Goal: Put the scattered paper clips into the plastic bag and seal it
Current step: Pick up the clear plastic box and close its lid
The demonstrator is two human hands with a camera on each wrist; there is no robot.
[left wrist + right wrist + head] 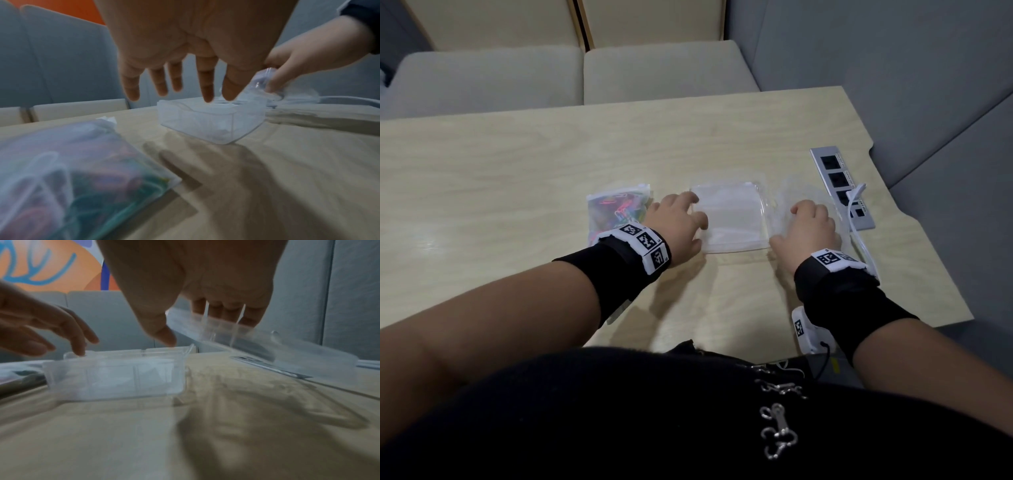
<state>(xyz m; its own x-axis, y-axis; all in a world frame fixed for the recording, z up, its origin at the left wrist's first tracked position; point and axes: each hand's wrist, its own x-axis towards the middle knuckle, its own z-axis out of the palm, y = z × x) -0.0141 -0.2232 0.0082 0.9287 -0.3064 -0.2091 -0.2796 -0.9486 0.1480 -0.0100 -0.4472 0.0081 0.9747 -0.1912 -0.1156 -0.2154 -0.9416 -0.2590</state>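
A zip plastic bag [616, 212] [72, 170] holding coloured paper clips lies flat on the table, left of my left hand. A clear plastic box [732, 219] [205, 123] [115, 376] stands uncovered between my hands, with something pale and blurred inside. My left hand [690, 212] [180, 95] is spread with straight fingers, its tips at the box's left rim. My right hand [808, 212] [205, 324] holds the clear lid [804, 195] [265, 84] [267, 345] tilted and raised, right of the box. No loose clips show on the table.
A power strip [842, 188] is set into the wooden table [517, 164] at the right, with a white cable [856, 212] plugged in behind the lid. Grey bench seats [654, 72] lie beyond the far edge. The table's right edge is close to my right wrist.
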